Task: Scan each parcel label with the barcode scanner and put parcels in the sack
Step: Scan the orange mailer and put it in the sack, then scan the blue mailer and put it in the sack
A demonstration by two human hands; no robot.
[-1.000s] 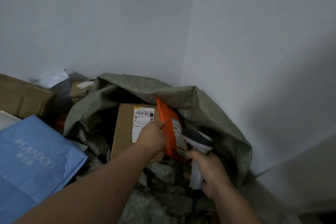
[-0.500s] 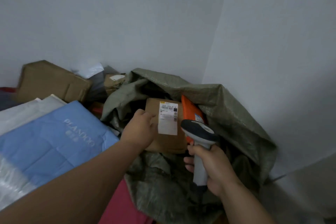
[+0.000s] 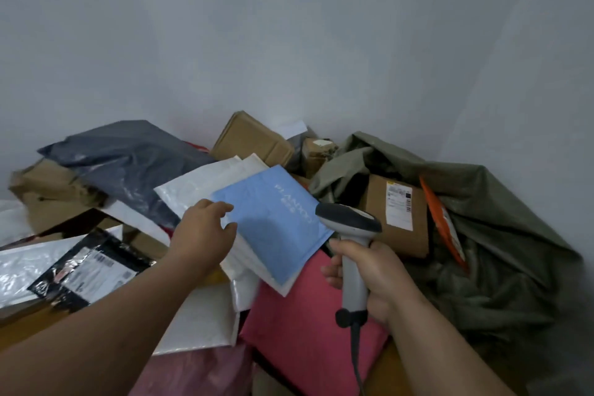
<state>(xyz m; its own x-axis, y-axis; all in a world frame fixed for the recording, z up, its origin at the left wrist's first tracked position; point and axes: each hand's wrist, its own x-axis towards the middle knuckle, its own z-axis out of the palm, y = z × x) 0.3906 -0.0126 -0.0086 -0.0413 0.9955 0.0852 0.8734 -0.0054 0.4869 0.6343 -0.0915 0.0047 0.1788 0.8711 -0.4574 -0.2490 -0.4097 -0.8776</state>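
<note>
Grey walls meet behind piled parcels; the blue mailer's (image 3: 273, 225) edge is touched by the loosely spread left hand (image 3: 204, 235), the scanner (image 3: 352, 247) gripped by the right hand (image 3: 373, 276) beside the open sack (image 3: 501, 235).

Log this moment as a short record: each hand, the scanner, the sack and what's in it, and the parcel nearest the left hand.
left hand: open, fingers spread, at the blue mailer's left edge; contact unclear
right hand: grips the scanner's handle
scanner: upright, head pointing left toward the blue mailer
blue mailer: on top of white mailers, no label showing
sack: green, open at the right
in sack: box with label facing up; orange mailer beside it
</note>
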